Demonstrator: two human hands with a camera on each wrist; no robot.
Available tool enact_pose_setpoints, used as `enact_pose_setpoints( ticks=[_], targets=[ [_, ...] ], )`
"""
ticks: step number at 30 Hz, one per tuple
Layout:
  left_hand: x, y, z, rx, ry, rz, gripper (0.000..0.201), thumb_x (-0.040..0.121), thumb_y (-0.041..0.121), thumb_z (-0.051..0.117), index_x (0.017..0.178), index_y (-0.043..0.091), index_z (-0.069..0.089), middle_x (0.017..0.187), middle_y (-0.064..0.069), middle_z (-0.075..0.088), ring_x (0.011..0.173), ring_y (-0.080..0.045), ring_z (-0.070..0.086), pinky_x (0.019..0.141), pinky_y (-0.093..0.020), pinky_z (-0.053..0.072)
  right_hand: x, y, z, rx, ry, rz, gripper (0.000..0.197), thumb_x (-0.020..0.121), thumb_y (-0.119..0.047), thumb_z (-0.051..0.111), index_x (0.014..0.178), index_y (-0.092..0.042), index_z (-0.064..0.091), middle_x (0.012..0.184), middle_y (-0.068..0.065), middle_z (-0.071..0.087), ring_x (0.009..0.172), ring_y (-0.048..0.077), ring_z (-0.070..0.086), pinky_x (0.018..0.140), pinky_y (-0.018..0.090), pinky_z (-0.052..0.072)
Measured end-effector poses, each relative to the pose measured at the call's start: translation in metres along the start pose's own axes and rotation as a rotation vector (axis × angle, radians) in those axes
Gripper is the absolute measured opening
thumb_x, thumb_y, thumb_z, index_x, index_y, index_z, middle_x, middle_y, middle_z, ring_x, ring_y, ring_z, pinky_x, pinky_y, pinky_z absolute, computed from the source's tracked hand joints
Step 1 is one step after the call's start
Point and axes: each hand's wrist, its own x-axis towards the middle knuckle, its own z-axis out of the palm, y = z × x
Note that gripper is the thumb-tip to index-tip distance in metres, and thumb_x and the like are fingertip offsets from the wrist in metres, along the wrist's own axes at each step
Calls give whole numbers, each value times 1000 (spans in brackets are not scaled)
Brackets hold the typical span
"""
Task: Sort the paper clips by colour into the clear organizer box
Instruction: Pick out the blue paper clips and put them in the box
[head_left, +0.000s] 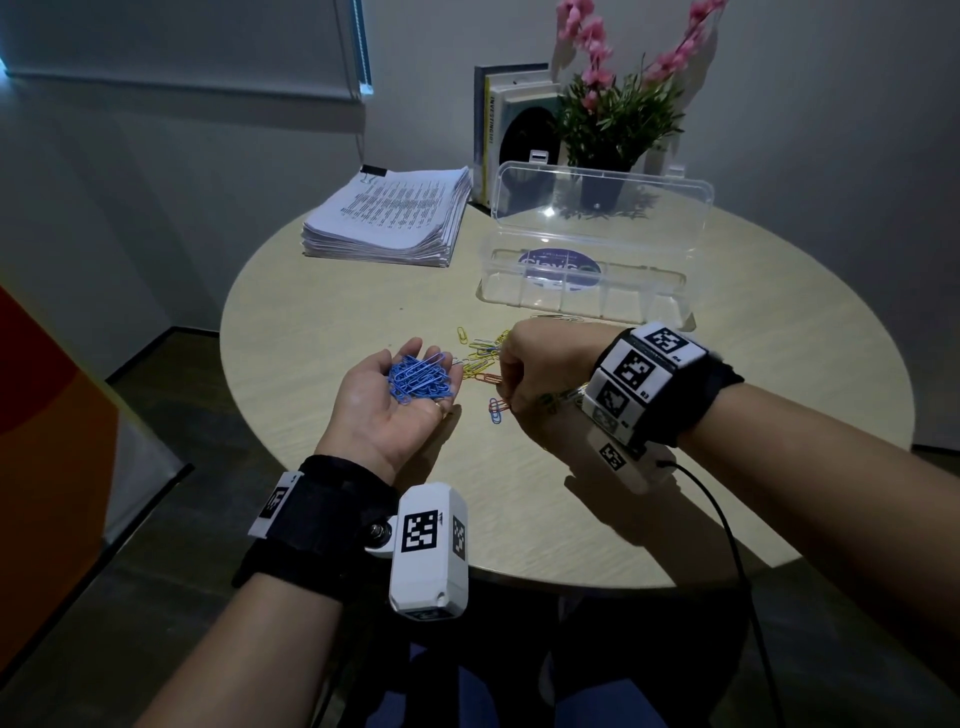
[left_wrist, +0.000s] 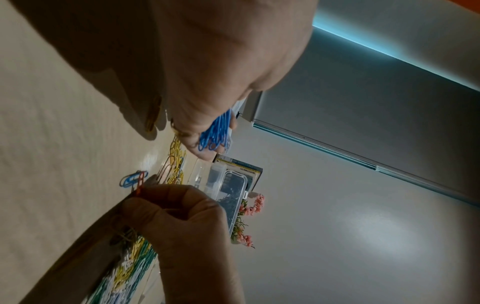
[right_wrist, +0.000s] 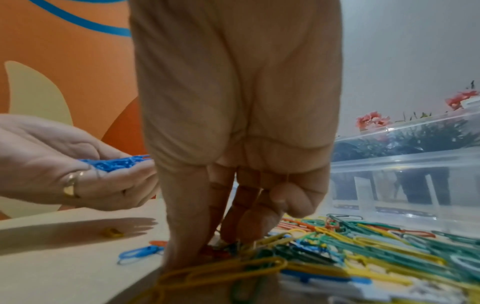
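My left hand (head_left: 395, 395) lies palm up above the table and carries a heap of blue paper clips (head_left: 418, 382) on relaxed fingers; the heap shows in the wrist views too (left_wrist: 217, 133) (right_wrist: 114, 163). My right hand (head_left: 511, 408) is curled, fingertips down in the mixed loose clips (right_wrist: 363, 246), pinching a red clip (left_wrist: 140, 188). A single blue clip (head_left: 496, 415) lies on the table right beside it. Yellow clips (head_left: 483, 353) are scattered between the hands. Behind them stands the clear organizer box (head_left: 571, 306), lid (head_left: 597, 208) raised, with no clips visible in its compartments.
On the round table (head_left: 311, 322), a thick stack of printed papers (head_left: 389, 218) lies at the back left. Books (head_left: 493, 130) and a potted plant with pink flowers (head_left: 613, 119) stand behind the box. An orange panel (head_left: 41, 415) is at the left.
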Motion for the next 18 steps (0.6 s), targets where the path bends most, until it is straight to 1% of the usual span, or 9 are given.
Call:
enact_pose_setpoints(
  ticks=[3,6,8,11,13,14,16,18],
  targets=[
    [0,-1,0,1,8,-1,39,103,25,27,92,4,57,94,-17,56,86,-26,56,76,-41,46,-1,0,2,-16,-38,-9,20,78,-20,76,98,-16,73,97,-2,71,81,12,59,61,20,45],
    [-1,-2,1,5,8,1,39,103,25,27,91,4,57,93,-17,56,85,-26,56,84,-41,45,1,1,2,-48,-51,-1,19,82,-21,72,100,-17,72,100,-1,71,84,14,60,71,25,49],
    [-1,-2,1,6,8,-1,39,103,25,27,91,4,57,93,-17,56,85,-27,56,87,-41,44,2,3,1,-67,-29,0,19,85,-23,68,103,-18,71,102,1,70,85,15,58,74,27,49],
    [-2,-2,1,8,4,3,40,103,25,27,91,4,57,92,-17,56,85,-27,56,85,-41,45,3,6,-1,-56,40,6,19,87,-23,67,104,-16,71,102,2,68,84,16,55,70,25,41],
    [-2,-2,1,5,3,0,40,103,26,27,91,4,57,93,-17,56,86,-27,56,81,-42,45,4,7,-2,-72,74,9,20,86,-21,67,104,-15,71,102,3,68,85,17,55,69,25,39],
    [-2,-2,1,4,3,0,40,103,26,27,91,3,57,94,-17,56,87,-27,56,78,-42,46,4,6,-2,-78,87,2,20,84,-20,69,103,-16,70,100,3,67,86,17,55,68,24,39],
    [-3,-2,1,0,3,2,40,103,26,27,91,3,58,94,-17,56,88,-26,56,74,-42,46,2,1,0,-51,88,-41,18,81,-20,72,99,-19,70,90,-2,62,83,16,54,67,24,40],
    [-3,-2,1,-3,2,5,40,103,26,27,92,4,58,94,-17,56,88,-26,56,73,-41,45,-1,-3,3,9,34,-109,17,80,-16,73,97,-20,71,84,-6,61,81,13,56,69,23,43]
  ],
)
